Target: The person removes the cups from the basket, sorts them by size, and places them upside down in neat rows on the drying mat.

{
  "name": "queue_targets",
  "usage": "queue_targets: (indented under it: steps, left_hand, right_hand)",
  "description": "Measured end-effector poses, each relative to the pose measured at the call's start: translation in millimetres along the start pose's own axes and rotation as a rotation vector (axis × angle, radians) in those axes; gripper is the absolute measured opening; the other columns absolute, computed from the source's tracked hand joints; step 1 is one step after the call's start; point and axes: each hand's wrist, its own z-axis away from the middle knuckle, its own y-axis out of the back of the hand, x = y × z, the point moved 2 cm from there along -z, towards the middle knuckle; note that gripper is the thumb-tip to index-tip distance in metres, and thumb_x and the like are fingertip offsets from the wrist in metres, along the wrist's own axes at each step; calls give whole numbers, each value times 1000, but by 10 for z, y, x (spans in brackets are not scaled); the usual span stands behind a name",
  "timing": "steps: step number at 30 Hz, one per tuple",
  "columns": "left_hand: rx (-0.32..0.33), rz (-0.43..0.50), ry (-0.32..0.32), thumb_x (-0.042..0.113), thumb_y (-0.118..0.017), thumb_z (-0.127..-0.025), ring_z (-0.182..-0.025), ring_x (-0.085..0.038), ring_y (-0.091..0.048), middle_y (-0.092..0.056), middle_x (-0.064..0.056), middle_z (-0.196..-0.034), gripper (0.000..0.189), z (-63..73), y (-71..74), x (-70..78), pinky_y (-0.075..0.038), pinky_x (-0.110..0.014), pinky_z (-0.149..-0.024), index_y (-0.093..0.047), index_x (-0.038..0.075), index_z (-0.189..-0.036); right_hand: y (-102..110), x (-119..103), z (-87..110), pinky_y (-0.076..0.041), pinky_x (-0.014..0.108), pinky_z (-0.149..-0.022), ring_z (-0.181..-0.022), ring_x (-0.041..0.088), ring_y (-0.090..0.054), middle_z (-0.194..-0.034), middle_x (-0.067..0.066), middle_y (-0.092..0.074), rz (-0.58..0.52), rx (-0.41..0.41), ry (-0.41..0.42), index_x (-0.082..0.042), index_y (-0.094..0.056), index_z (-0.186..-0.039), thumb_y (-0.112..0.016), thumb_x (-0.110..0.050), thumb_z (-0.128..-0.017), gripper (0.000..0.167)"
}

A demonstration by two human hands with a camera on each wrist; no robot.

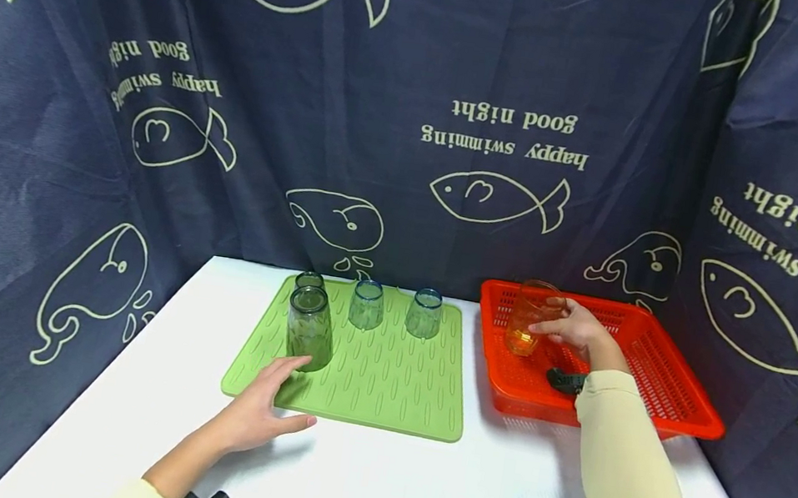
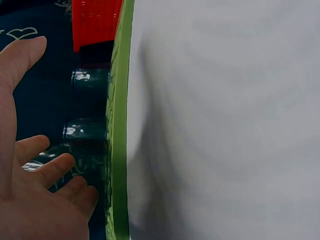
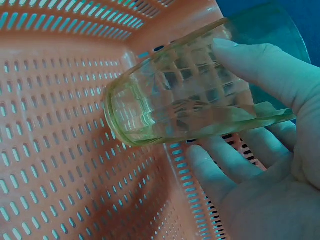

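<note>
My right hand (image 1: 570, 326) grips a tall clear drinking glass (image 1: 521, 324) inside the red plastic basket (image 1: 685, 379). In the right wrist view that glass (image 3: 185, 90) is tilted, with the thumb on one side and the fingers on the other. My left hand (image 1: 260, 412) is spread at the front left of the green drying mat (image 1: 389, 382), thumb apart from the fingers. Its fingertips are by the base of a tall dark-tinted glass (image 1: 308, 330) standing on the mat; whether they touch it I cannot tell.
Two short glasses, one at the back middle (image 1: 366, 305) and another to its right (image 1: 424, 314), stand on the mat. A further glass (image 1: 309, 280) is partly hidden behind the tall one. A white tabletop (image 1: 413, 486) lies under everything, with dark fish-print curtains (image 1: 401, 115) around it.
</note>
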Motion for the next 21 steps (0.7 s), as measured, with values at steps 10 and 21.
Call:
queue_targets:
  steps: [10, 21]
  left_hand:
    - [-23, 7, -16, 48, -84, -81, -147, -39, -40, -41, -12, -159, 96, -38, -57, 60, -35, -66, -118, -37, 14, -158]
    - [-38, 48, -45, 46, -85, -81, -142, -37, -47, -43, -10, -158, 98, -129, -117, 160, -40, -61, -117, -36, 13, -159]
  right_hand:
    - [31, 17, 1, -59, 36, -97, -105, 20, -59, -150, 23, -42, 0, 41, 26, 2, -23, -155, -81, -12, -89, 89]
    - [84, -88, 136, -61, 30, -91, -104, 19, -59, -147, 22, -43, 7, 37, 96, 1, -27, -153, -81, -14, -89, 85]
